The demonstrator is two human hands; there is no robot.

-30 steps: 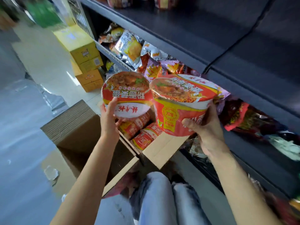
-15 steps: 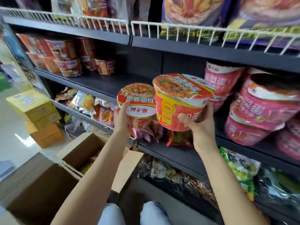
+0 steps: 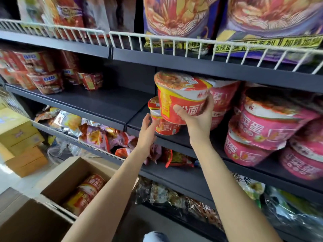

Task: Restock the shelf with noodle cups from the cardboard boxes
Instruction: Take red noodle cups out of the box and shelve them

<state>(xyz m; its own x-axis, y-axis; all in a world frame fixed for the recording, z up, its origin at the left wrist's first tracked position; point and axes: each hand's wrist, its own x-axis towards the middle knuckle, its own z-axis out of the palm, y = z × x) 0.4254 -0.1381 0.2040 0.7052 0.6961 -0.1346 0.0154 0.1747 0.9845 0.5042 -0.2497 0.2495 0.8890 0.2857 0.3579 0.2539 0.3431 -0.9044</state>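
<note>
1. Two red noodle cups are at the hands: the right hand (image 3: 197, 119) grips the upper red noodle cup (image 3: 183, 95) from below, thumb on its front wall and fingers curled round its far side, holding it tilted above the dark shelf (image 3: 97, 103).
2. The lower red noodle cup (image 3: 164, 126) stands on that shelf directly under the held one, just left of the right wrist.
3. The left hand (image 3: 147, 130) has its fingers straight and relaxed, their tips at the near side of the lower cup; whether they touch it cannot be told.
4. Just beyond and to the right of the right hand, pink noodle bowls (image 3: 265, 126) are stacked on the same shelf.
5. Well to the left of the left hand, at the far end of the shelf, stands a group of red cups with blue lettering (image 3: 47, 82).
6. Below the left forearm, an open cardboard box (image 3: 59, 179) holds more red noodle cups (image 3: 87, 189) lying on their sides.
7. Below the left hand, the next shelf down carries foil snack packets (image 3: 94, 133).
8. Above both hands, a white wire rail (image 3: 157, 42) fronts large purple bags (image 3: 180, 20).
</note>
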